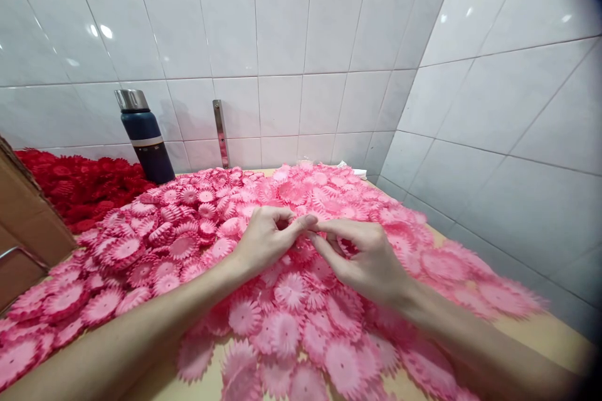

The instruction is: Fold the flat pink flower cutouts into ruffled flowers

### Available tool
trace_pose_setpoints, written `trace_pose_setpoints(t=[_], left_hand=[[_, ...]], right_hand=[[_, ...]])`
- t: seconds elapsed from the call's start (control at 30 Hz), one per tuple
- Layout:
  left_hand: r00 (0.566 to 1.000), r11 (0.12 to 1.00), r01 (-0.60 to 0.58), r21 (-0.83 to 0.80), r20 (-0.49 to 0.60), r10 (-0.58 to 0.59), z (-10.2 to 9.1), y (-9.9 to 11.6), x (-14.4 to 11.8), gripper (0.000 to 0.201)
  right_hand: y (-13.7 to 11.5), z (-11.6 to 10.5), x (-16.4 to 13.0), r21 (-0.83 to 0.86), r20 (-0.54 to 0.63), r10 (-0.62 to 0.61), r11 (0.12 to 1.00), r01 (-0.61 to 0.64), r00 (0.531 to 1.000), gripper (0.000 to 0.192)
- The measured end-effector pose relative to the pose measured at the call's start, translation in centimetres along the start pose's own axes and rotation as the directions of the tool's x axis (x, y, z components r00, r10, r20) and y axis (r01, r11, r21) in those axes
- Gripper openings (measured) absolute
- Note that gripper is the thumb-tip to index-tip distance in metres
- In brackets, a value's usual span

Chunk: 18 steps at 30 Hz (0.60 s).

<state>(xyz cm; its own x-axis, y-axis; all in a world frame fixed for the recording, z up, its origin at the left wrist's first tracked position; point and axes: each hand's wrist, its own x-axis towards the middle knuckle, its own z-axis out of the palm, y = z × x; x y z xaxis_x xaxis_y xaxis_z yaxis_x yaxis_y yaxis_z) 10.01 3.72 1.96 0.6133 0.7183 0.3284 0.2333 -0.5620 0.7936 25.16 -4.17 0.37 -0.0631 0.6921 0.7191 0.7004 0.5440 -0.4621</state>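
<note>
- Your left hand and right hand meet fingertip to fingertip over the middle of the table, just above the heap of pink flower pieces.
- Both hands are curled in a pinch where thumbs and forefingers come together. Something small and pink seems to sit between them, but your fingers hide it, so I cannot tell whether either hand truly has hold of a piece.
- How far along you are is hard to judge. The pink pieces lie loose and spread over most of the table, from the near edge back to the wall, and I see no sorted or finished stack among them. By that, much looks left to handle.
- A separate heap of red flower pieces lies at the far left corner, apart from the pink.
- A dark flask with a metal cap stands upright at the back edge, between the red heap and the pink, well apart from your hands.
- A brown cardboard box leans in at the left edge.
- Tiled walls close the back and right sides. A metal bracket is fixed to the back wall.
- Nothing stands between your hands and the pink heap.
</note>
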Motion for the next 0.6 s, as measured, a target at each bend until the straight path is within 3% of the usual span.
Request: trace_pose_setpoints(t=[0.2,0.6], left_hand=[[0.992,0.998,-0.049,-0.027,0.116,0.051,-0.2,0.2,0.0,0.038],[0.982,0.989,-0.130,0.064,0.144,0.120,-0.6,1.2,0.1,0.037]], right_hand=[[0.0,-0.4,0.1,-0.055,-0.086,0.101,0.993,-0.106,0.991,0.013],[0.3,-0.6,0.5,-0.032,-0.206,0.190,0.979,-0.201,0.960,0.013]])
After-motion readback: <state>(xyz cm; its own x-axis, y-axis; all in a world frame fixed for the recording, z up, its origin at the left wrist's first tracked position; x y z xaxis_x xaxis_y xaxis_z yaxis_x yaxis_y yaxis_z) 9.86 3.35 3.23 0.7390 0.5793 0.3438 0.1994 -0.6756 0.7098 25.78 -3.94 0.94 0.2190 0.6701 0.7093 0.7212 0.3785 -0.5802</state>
